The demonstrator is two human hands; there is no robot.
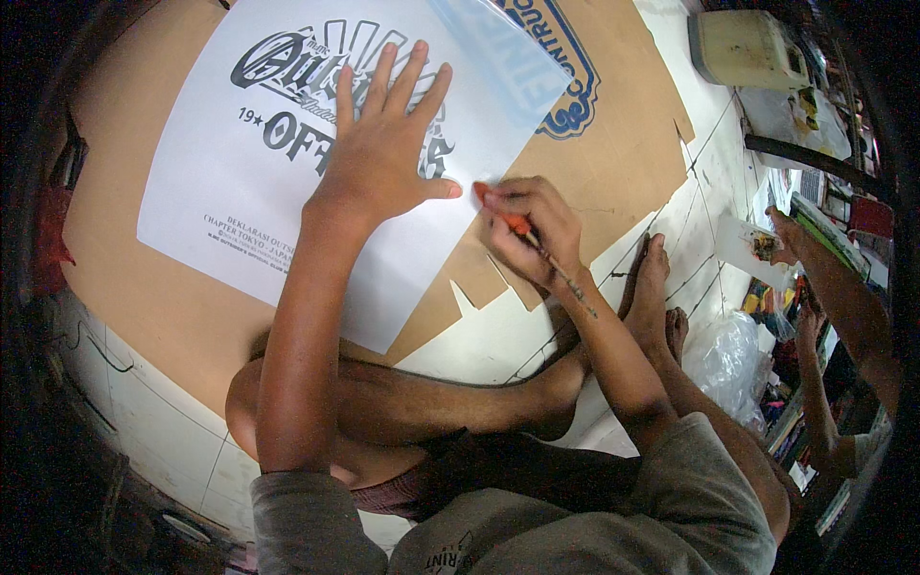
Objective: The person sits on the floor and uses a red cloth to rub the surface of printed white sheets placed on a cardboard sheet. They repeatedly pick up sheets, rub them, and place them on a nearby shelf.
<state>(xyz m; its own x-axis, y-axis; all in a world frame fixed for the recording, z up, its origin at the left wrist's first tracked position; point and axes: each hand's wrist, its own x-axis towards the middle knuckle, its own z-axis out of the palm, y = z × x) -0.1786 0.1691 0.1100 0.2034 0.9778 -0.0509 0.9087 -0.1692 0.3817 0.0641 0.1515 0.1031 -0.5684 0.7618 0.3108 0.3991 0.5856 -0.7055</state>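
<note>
A white printed sheet [383,278] with black lettering lies over a large piece of brown cardboard [125,278]. On the sheet, my left hand [379,144] rests palm down with its fingers spread, holding nothing. Just to the right of its thumb, my right hand [532,225] is closed round a slim orange pen-like tool [517,223]. The tool's orange end is at the sheet's right edge; its exact kind is partly hidden by my fingers. A translucent sheet with pale blue print [508,72] overlaps the cardboard at the top.
Cut notches mark the cardboard's right side, above white floor tiles [704,201]. A cloudy plastic jerrycan [743,48] stands at upper right. A clear plastic bag [728,369] lies beyond my foot [650,278]. Another person's arm [843,287] shows at the right rim among clutter.
</note>
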